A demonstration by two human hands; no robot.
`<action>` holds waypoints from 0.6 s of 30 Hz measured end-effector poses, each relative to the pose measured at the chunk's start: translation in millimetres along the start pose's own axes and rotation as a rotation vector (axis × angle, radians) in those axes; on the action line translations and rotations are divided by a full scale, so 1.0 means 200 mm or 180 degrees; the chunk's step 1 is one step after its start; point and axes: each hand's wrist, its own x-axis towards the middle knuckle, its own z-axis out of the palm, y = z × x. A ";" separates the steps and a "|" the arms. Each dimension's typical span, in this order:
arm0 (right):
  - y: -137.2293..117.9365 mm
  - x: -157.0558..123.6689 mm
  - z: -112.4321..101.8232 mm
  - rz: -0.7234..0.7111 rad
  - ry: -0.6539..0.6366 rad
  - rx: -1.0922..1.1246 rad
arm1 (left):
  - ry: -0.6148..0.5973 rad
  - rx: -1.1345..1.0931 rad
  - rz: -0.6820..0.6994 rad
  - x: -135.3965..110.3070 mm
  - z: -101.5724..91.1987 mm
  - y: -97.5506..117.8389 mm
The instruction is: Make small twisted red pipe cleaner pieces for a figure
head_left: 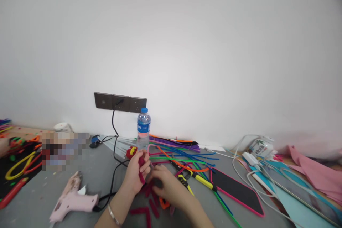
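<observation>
My left hand [135, 174] is closed around a dark red fuzzy pipe cleaner piece [141, 171], held upright over the grey table [40, 199]. My right hand [167, 185] is curled just right of it, fingers pinched near the same piece; what it grips is hidden. Short red pipe cleaner pieces [149, 212] and an orange one [164, 203] lie under my hands. A red and yellow pipe cleaner flower [130, 151] sits just beyond my left hand.
A pink glue gun [71, 201] lies at the left, its black cord [114, 142] running to the wall sockets [120, 102]. A water bottle [143, 130] stands behind my hands. Coloured pipe cleaners [181, 153], yellow-handled pliers [199, 180], a pink-cased phone [236, 190] and white cables [251, 171] are at right.
</observation>
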 end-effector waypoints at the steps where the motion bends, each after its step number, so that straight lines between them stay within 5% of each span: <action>1: 0.00 0.00 0.02 0.0068 -0.0067 -0.0106 | 0.0010 0.0024 0.0007 0.00 0.00 0.00; 9: 0.06 0.00 0.02 0.0147 0.0141 -0.0237 | 0.0026 0.0545 0.0236 0.00 0.00 -0.02; 14: 0.09 0.03 -0.06 0.0185 0.0860 0.0939 | 0.0039 0.1126 0.0394 0.00 0.01 -0.05; 18: 0.09 0.08 -0.01 0.0189 0.1392 0.1755 | -0.0006 0.1977 0.0428 -0.01 0.01 -0.10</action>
